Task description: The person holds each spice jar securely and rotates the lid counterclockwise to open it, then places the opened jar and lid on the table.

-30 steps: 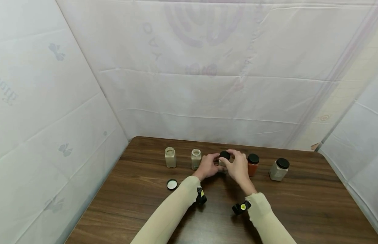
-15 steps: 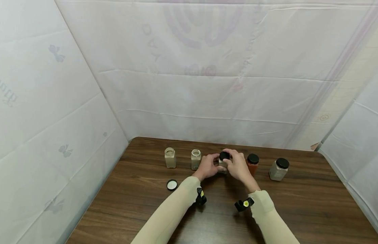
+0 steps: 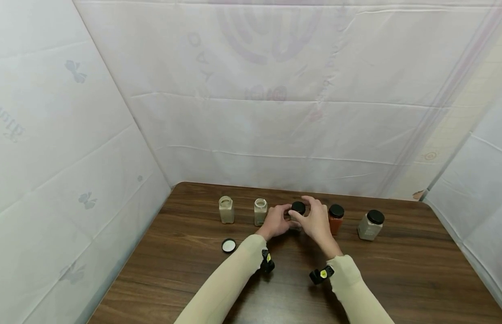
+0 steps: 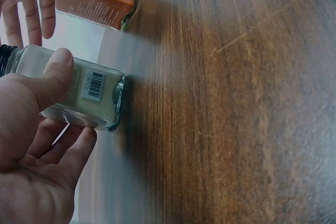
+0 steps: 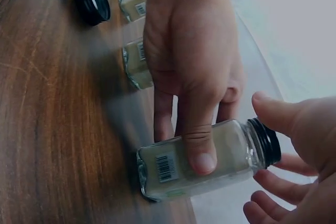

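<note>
In the head view a glass spice jar [image 3: 296, 225] with pale powder stands on the table between both hands. My left hand [image 3: 275, 222] grips its body; the left wrist view shows the thumb across the glass near a barcode label [image 4: 94, 85]. Around its black lid [image 5: 266, 142] curve the thumb and fingers of my right hand [image 3: 318, 222]. The lid sits on the jar's neck. Left of my left hand stand two lidless jars of pale powder, the nearer jar [image 3: 260, 213] and the farther jar [image 3: 226, 210].
A loose black lid [image 3: 228, 245] lies with its white inside upward on the wooden table [image 3: 417, 270]. Right of my hands stand a capped jar of orange-red powder [image 3: 336, 220] and a capped jar of pale powder [image 3: 370, 226]. White printed sheeting [image 3: 251, 126] walls the table's back.
My right hand has shifted about the lid: half a second ago its thumb was at the lid's right, now it is at the front left. My left hand and the jar keep their place.
</note>
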